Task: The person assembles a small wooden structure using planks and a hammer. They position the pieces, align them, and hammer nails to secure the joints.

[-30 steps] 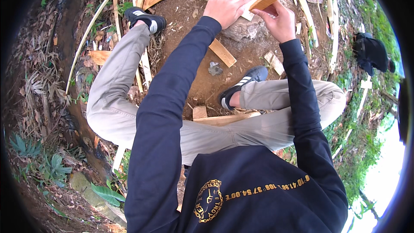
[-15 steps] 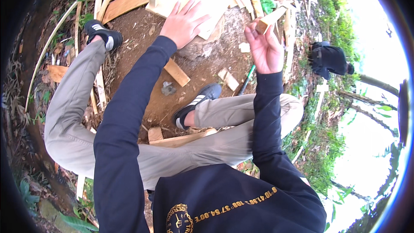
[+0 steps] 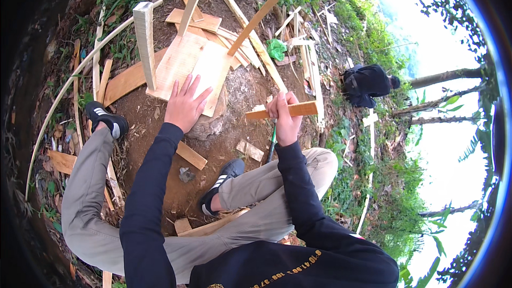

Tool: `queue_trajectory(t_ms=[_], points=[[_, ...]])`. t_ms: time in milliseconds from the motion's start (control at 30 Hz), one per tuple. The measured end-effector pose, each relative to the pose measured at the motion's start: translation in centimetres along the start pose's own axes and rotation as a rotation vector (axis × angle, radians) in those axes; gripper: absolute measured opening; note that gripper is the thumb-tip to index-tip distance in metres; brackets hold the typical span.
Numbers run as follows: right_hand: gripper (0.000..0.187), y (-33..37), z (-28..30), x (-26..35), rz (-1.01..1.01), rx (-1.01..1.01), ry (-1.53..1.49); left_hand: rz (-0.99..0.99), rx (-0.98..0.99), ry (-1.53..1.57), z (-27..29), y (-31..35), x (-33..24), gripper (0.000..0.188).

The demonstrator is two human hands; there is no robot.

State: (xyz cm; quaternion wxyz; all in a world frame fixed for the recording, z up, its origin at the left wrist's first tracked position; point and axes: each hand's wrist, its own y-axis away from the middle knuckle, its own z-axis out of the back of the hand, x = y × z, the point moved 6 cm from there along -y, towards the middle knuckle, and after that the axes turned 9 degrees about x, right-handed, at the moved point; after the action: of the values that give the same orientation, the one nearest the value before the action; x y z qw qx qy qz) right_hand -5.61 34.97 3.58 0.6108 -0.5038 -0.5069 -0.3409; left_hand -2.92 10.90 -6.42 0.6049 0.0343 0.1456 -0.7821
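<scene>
A pale wooden board point(image 3: 184, 56) lies on a rock point(image 3: 213, 120) in front of me. Three wooden legs rise from it: a thick near-left one point(image 3: 144, 48), one point(image 3: 195, 1) at the far edge and one point(image 3: 257, 21) at the right corner, like an upturned stool. My left hand point(image 3: 185, 108) rests flat on the board's near part, fingers spread. To the right of the board, my right hand point(image 3: 285, 114) grips a short squared wooden piece point(image 3: 304, 109), held roughly level above the ground. Its fingers wrap round the piece's middle.
A green-handled tool point(image 3: 273, 141) lies under my right hand. Offcuts point(image 3: 191, 154) and long strips point(image 3: 250, 29) are strewn about the dirt. A green plastic bag point(image 3: 276, 49) sits beyond. Another person point(image 3: 369, 85) in dark clothes is at the right, by the greenery.
The view has shifted, showing more of the board and its legs. My right hand has turned and lowered the wooden piece from pointing away to lying crosswise. My left hand stays on the board.
</scene>
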Motion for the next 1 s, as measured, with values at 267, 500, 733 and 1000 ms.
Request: queue_trajectory(t_ms=[267, 500, 733, 1000], points=[[0.035, 1.2, -1.1, 0.8, 0.043, -0.07, 0.52, -0.021, -0.014, -0.019, 0.0, 0.1, 0.0, 0.045], [0.032, 0.8, -1.2, 1.1, 0.017, -0.035, 0.532, -0.025, -0.032, -0.015, 0.1, 0.0, -0.2, 0.044], [0.026, 0.0, -1.2, -0.9, -0.208, 0.196, -0.018, -0.026, -0.056, -0.01, -0.1, -0.1, 0.0, 0.044], [0.032, -1.0, 3.3, 1.1, -0.105, -0.174, 0.377, -0.012, -0.059, -0.051, -0.6, 0.9, 0.5, 0.043]])
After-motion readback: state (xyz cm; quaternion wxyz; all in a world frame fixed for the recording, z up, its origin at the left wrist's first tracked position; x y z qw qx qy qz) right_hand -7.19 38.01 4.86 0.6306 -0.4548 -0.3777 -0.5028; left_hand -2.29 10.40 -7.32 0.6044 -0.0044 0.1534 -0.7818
